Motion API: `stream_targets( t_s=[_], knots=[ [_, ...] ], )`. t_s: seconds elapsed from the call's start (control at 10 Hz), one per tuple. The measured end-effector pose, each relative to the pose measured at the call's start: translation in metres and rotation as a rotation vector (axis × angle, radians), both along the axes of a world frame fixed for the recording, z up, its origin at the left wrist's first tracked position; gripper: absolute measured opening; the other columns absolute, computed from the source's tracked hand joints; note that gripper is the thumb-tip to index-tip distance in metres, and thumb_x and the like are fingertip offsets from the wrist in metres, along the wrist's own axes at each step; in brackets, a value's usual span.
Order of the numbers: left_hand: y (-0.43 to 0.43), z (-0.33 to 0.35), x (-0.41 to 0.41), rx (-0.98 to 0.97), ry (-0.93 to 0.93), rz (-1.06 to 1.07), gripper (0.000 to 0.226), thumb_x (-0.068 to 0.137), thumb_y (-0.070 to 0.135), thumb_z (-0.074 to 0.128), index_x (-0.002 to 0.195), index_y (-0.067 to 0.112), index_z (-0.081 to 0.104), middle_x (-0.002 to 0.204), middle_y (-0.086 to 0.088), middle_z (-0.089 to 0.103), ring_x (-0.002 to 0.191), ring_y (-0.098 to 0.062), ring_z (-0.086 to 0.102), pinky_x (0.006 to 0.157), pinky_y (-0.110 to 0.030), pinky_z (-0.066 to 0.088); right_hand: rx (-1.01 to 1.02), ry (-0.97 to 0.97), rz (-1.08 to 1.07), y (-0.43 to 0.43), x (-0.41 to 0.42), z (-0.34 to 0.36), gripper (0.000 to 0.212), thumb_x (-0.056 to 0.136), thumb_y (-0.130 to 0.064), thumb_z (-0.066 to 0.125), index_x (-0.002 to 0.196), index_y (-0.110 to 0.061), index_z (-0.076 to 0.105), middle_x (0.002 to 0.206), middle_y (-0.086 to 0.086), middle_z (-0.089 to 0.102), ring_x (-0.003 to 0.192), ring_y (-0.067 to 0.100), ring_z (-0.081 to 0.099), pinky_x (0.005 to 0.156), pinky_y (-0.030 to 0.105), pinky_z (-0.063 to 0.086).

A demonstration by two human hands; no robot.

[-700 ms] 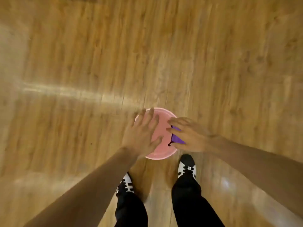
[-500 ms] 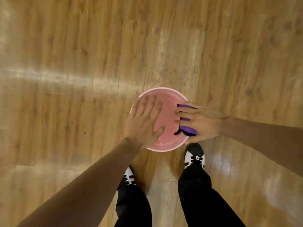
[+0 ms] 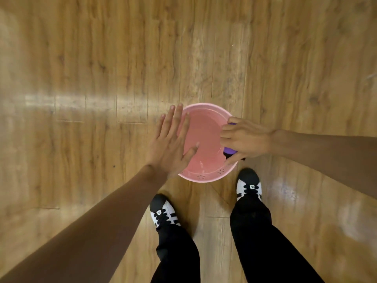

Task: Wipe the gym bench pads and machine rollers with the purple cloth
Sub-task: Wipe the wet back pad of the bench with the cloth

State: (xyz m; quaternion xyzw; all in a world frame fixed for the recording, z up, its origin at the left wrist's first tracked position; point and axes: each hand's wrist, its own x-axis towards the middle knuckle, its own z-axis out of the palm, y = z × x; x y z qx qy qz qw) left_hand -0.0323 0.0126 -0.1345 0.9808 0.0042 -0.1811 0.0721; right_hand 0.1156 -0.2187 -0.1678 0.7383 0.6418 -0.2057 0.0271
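A pink basin (image 3: 206, 176) stands on the wooden floor just ahead of my feet. My right hand (image 3: 243, 138) grips the purple cloth (image 3: 229, 150) in a bunched wad over the basin's right rim; only small purple bits show above and below the fingers. My left hand (image 3: 173, 144) hovers flat with straight fingers over the basin's left rim, holding nothing. No bench pad or machine roller is in view.
Wood-plank floor (image 3: 102, 68) fills the frame on all sides. My two black-and-white shoes (image 3: 248, 185) and black trouser legs stand directly behind the basin.
My right hand has closed tighter round the cloth and drawn it toward the basin's right rim. The left hand has slid left, off the basin's middle, fingers straighter.
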Motion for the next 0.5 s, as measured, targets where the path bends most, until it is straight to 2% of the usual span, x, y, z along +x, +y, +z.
stream_targets(
  t_s=[0.1,0.2,0.3,0.4,0.5],
  knots=[
    [0.011,0.045,0.003,0.047,0.035,-0.018,0.083,0.104,0.064,0.008,0.165,0.007,0.004,0.173,-0.019,-0.003,0.16,-0.034,-0.004,0.13,-0.052,0.005,0.081,0.059,-0.188,0.015,0.002,0.033,0.057,0.082,-0.072,0.064,0.081,-0.015,0.069,0.082,0.001,0.067,0.079,0.023,0.064,0.085,0.034,0.036],
    [0.013,0.088,0.014,0.037,0.063,-0.043,0.083,0.104,0.067,0.002,0.165,0.011,0.003,0.173,-0.018,0.0,0.161,-0.034,-0.002,0.13,-0.052,0.004,0.27,0.067,-0.625,0.029,0.002,0.091,0.059,0.073,-0.079,0.053,0.068,-0.021,0.044,0.066,-0.007,0.049,0.063,0.019,0.051,0.074,0.034,0.037],
    [0.005,0.163,0.056,0.058,0.017,-0.033,0.08,0.105,0.066,0.006,0.165,0.013,0.015,0.171,-0.019,0.015,0.159,-0.037,0.014,0.128,-0.055,0.015,0.262,0.091,-0.947,0.021,0.02,0.161,0.058,0.07,-0.08,0.05,0.062,-0.029,0.022,0.062,-0.016,0.03,0.059,0.018,0.043,0.071,0.032,0.033],
    [-0.017,0.253,0.112,0.084,-0.019,-0.029,0.075,0.106,0.063,0.02,0.162,0.013,0.03,0.167,-0.018,0.03,0.154,-0.038,0.03,0.125,-0.057,0.026,0.137,0.149,-1.082,-0.003,0.058,0.247,0.056,0.068,-0.082,0.038,0.062,-0.028,0.028,0.063,-0.011,0.037,0.065,0.021,0.049,0.072,0.032,0.03],
    [-0.045,0.337,0.168,0.12,-0.045,-0.057,0.073,0.106,0.061,0.022,0.159,0.013,0.038,0.161,-0.017,0.042,0.149,-0.038,0.04,0.123,-0.054,0.028,0.104,0.136,-1.131,-0.034,0.108,0.342,0.056,0.07,-0.077,0.042,0.068,-0.021,0.042,0.073,-0.004,0.048,0.077,0.024,0.056,0.072,0.031,0.031]
  ],
)
